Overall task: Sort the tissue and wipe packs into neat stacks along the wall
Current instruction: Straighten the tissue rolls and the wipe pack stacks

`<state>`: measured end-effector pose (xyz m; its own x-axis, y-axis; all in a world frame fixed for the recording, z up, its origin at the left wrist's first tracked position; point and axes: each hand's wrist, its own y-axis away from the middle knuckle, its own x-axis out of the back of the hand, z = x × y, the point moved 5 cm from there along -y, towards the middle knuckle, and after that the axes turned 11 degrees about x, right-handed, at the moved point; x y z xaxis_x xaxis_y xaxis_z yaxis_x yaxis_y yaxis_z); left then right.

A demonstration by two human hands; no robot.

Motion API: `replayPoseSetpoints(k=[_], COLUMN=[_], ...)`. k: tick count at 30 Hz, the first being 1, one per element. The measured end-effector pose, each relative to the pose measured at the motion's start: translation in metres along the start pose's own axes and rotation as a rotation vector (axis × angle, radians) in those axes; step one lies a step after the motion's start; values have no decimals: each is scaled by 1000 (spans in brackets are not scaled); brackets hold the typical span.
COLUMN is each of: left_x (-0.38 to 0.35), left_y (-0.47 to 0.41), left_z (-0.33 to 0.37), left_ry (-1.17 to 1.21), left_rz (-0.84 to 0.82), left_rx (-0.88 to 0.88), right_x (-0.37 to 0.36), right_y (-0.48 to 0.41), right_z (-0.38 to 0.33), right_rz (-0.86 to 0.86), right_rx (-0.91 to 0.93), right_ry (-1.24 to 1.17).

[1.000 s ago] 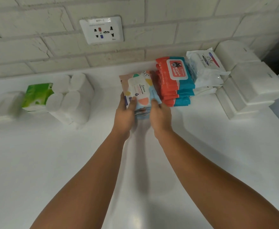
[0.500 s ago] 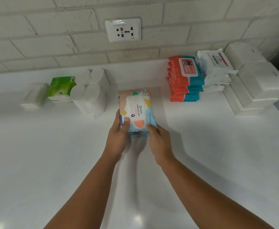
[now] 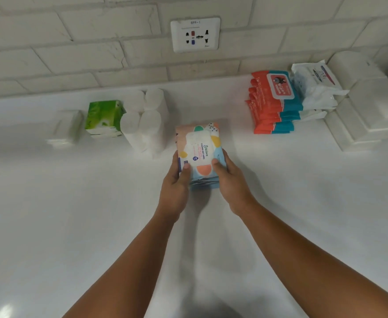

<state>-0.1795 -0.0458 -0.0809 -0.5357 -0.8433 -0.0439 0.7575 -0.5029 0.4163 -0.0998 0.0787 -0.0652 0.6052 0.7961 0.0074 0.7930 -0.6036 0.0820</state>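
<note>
Here, a small stack of pastel wipe packs is gripped from both sides over the middle of the white counter. The left hand is curled round its left edge with the thumb laid on the top pack, and the right hand is curled round its right edge in the same way. Whether the stack rests on the counter or is held just above it cannot be told. It is kept well apart from the brick wall, in the gap between the groups ranged along it. To its left, four white paper rolls are stood upright in a block, just beside a green tissue pack, and a blurred white pack is seen further left. To its right, a stack of red-and-teal wipe packs is placed near the wall, with white wipe packs piled against its right side and plain white tissue packs heaped beyond those. A wall socket is mounted on the bricks above.
</note>
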Motion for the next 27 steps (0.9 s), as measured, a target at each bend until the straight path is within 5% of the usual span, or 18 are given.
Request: replayPoseSetpoints(k=[27], left_x=[-18], left_y=[-134], left_z=[63], left_ry=[179], left_rz=[-10], left_rx=[57], right_x=[-7], right_y=[-148], right_z=[0], right_rz=[125], right_rx=[-13], right_ry=[-122])
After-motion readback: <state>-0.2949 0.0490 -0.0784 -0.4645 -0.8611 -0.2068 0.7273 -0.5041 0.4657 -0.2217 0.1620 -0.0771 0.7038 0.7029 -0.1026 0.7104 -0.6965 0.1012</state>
